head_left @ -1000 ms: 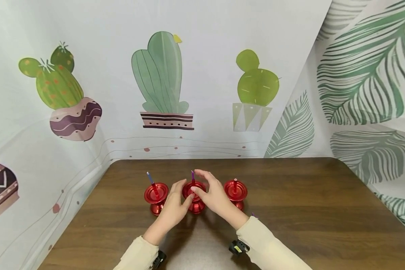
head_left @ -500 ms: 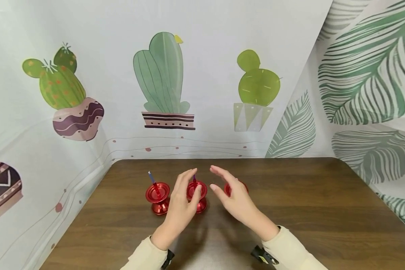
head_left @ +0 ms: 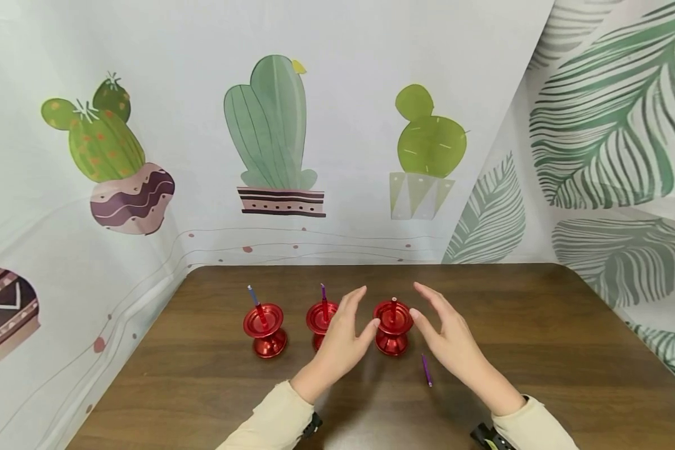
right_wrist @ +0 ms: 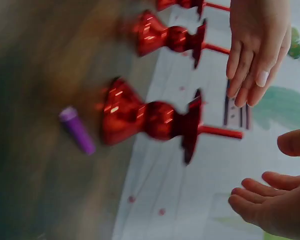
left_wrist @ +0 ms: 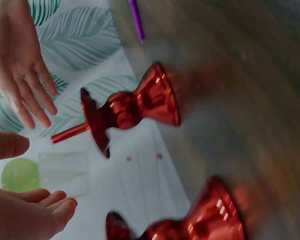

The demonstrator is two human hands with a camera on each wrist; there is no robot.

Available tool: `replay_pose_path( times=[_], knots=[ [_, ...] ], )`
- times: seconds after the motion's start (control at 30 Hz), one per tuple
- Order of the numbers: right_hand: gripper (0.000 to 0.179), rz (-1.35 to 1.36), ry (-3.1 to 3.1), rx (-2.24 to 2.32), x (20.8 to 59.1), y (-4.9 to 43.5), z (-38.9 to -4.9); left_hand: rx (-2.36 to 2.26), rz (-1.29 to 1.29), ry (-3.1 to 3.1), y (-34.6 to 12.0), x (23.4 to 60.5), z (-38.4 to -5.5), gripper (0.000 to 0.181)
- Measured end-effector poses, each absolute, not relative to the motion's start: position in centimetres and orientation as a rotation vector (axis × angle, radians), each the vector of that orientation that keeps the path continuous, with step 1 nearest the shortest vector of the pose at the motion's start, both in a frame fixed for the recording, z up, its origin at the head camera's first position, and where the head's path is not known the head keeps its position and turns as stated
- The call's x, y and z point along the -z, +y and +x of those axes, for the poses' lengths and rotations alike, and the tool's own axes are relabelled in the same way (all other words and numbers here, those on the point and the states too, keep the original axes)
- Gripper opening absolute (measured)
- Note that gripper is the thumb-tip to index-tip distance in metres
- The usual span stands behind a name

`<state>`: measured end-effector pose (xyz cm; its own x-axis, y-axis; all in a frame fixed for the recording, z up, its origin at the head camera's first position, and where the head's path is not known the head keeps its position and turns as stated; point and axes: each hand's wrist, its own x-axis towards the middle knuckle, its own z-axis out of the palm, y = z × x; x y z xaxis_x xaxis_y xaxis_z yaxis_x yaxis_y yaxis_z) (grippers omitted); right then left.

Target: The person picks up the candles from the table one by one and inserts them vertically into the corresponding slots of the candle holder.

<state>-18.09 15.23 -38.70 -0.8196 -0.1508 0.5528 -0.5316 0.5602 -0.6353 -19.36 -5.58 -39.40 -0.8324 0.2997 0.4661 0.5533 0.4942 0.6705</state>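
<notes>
Three shiny red metal candle holders stand in a row. The left holder point(head_left: 269, 345) bears a thin blue candle point(head_left: 252, 295), leaning a little; the middle holder point(head_left: 318, 317) bears an upright purple candle point(head_left: 323, 294) and is partly covered by my left hand point(head_left: 337, 344). On the right holder point(head_left: 392, 342) only a short red tube point(right_wrist: 222, 132) sticks up, without a candle. My left hand is just left of it and my right hand point(head_left: 457, 340) just right, fingers spread, palms facing, both holding nothing. A loose purple candle point(head_left: 426, 370) lies near my right hand.
The holders rest on a brown wooden table point(head_left: 540, 337) with rounded far corners. Behind it hangs a white cloth point(head_left: 349, 125) printed with cacti and leaves. Each wrist wears a black strap point(head_left: 490, 437).
Both hands have moved right, from around the middle holder to either side of the right one. The middle holder's purple candle and the loose purple candle are now uncovered. The holders stay put.
</notes>
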Motion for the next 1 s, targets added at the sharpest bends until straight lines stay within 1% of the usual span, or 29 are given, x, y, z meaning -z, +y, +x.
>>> replay_pose_path(
  times=[0.23,0.5,0.77,1.0],
  knots=[
    [0.056,0.516,-2.641,-1.116,40.7,17.1,-18.1,1.321,-0.675,-2.656,-3.9,41.0,-20.1,0.068],
    [0.069,0.583,-2.922,-1.065,42.2,17.9,-18.0,1.289,-0.670,-2.750,-3.0,41.6,-20.8,0.079],
    [0.076,0.576,-3.156,-1.094,42.6,18.1,-18.1,1.253,-0.667,-2.828,-2.7,41.6,-21.3,0.080],
    [0.076,0.572,-3.210,-0.914,43.0,17.8,-18.0,1.201,-0.678,-2.829,-2.7,41.6,-21.5,0.077]
  ],
)
